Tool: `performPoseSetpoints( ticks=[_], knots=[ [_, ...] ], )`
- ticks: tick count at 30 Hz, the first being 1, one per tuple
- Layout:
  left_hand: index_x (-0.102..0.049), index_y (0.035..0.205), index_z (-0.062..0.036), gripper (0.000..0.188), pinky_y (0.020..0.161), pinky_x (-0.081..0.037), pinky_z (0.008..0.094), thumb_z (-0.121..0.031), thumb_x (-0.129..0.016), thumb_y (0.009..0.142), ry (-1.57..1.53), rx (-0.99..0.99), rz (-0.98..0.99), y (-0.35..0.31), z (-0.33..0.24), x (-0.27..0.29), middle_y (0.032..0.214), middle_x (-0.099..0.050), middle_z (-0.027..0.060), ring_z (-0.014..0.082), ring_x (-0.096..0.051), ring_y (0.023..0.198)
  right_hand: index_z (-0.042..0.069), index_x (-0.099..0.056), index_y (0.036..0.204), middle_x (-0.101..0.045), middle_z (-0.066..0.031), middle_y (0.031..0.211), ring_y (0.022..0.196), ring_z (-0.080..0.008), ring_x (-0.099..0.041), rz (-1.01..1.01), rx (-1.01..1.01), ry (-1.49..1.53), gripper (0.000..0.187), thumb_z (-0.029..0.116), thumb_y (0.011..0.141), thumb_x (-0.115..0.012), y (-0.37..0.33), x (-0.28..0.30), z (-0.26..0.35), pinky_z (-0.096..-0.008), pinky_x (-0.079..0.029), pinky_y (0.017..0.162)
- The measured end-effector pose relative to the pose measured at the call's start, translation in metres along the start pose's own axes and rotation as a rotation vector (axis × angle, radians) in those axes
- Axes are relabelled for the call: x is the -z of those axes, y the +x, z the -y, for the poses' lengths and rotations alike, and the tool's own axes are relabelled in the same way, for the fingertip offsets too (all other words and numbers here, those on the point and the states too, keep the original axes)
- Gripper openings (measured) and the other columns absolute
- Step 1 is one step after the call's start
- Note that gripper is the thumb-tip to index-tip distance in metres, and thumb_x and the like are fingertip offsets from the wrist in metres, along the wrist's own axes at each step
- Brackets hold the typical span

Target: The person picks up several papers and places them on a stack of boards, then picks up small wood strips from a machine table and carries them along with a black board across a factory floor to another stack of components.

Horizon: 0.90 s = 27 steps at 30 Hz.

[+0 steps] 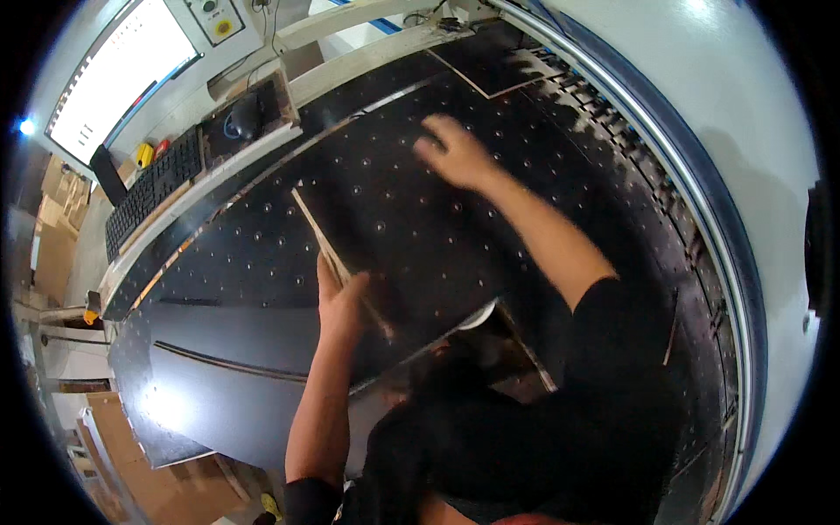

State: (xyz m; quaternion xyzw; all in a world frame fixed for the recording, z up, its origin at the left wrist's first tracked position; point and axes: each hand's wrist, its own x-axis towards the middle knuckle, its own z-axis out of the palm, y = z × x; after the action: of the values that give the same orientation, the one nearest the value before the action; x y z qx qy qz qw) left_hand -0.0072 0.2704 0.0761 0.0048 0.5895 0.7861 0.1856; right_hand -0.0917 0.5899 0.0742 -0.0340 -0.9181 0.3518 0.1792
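My left hand (339,296) is closed around thin pale wooden-looking strips (317,226). They slant from the upper left down past my fingers, over a black table (411,254) dotted with small round studs. Whether there are two strips or more I cannot tell. Farther off and to the right, my right hand (457,156) is over the table with thumb and fingers apart and nothing in it. It is slightly blurred.
A smooth grey panel (236,328) lies at the lower left, with a long dark strip (227,360) on it. At the far left are a screen (122,74), a keyboard (157,188) and a mouse (245,118) on a shelf. A metal rail (691,166) curves along the right.
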Motion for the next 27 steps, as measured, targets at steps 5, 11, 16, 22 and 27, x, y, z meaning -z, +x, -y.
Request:
performPoseSetpoints(
  ticks=[5, 11, 16, 22, 27],
  knots=[
    [-0.015, 0.16, -0.0054, 0.092, 0.11, -0.041, 0.0394, 0.003, -0.058, 0.079, 0.443, -0.037, 0.019, -0.004, 0.0, 0.008, 0.148, -0.044, 0.0166, 0.0286, -0.049, 0.13, 0.004, -0.036, 0.155, -0.025, -0.0145, 0.166, 0.153, -0.0322, -0.023, 0.141, -0.104, -0.656, 0.076, 0.056, 0.101, -0.043, 0.12, 0.024, -0.148, -0.0493, -0.019, 0.124],
    [-0.011, 0.161, -0.0051, 0.097, 0.118, -0.028, 0.041, 0.001, -0.06, 0.077, 0.571, 0.035, -0.027, -0.006, -0.008, -0.008, 0.155, -0.034, 0.0181, 0.03, -0.038, 0.14, 0.006, -0.029, 0.159, -0.017, -0.0106, 0.169, 0.156, -0.0305, -0.015, 0.229, -0.253, -0.661, 0.077, 0.059, 0.103, -0.034, 0.193, 0.004, -0.182, -0.0448, -0.012, 0.126],
    [-0.011, 0.161, -0.0089, 0.096, 0.113, -0.037, 0.0406, 0.002, -0.063, 0.081, 0.79, -0.036, -0.043, 0.011, 0.002, -0.007, 0.15, -0.041, 0.0217, 0.0313, -0.044, 0.137, 0.005, -0.036, 0.155, -0.026, -0.0138, 0.166, 0.154, -0.0321, -0.022, 0.175, 0.054, -0.598, 0.069, 0.052, 0.105, -0.038, 0.118, 0.009, -0.176, -0.0437, -0.019, 0.125],
    [-0.013, 0.16, -0.0029, 0.093, 0.117, -0.032, 0.0422, 0.0, -0.064, 0.083, 0.86, -0.012, -0.002, 0.017, 0.009, -0.016, 0.154, -0.034, 0.0272, 0.0366, -0.037, 0.143, 0.006, -0.059, 0.133, -0.05, -0.0147, 0.149, 0.144, -0.0328, -0.04, 0.284, 0.264, -0.164, 0.047, 0.026, 0.092, -0.07, -0.075, 0.077, -0.115, -0.0453, -0.034, 0.118],
    [-0.015, 0.159, -0.0018, 0.092, 0.116, -0.032, 0.0468, -0.007, -0.067, 0.084, 1.027, -0.068, 0.025, 0.011, 0.011, -0.011, 0.151, -0.036, 0.0312, 0.0438, -0.039, 0.139, 0.009, -0.065, 0.125, -0.051, -0.0156, 0.148, 0.142, -0.0352, -0.043, 0.09, -0.081, -0.099, 0.052, 0.03, 0.081, -0.082, -0.17, 0.114, -0.093, -0.0461, -0.037, 0.115]
  ],
)
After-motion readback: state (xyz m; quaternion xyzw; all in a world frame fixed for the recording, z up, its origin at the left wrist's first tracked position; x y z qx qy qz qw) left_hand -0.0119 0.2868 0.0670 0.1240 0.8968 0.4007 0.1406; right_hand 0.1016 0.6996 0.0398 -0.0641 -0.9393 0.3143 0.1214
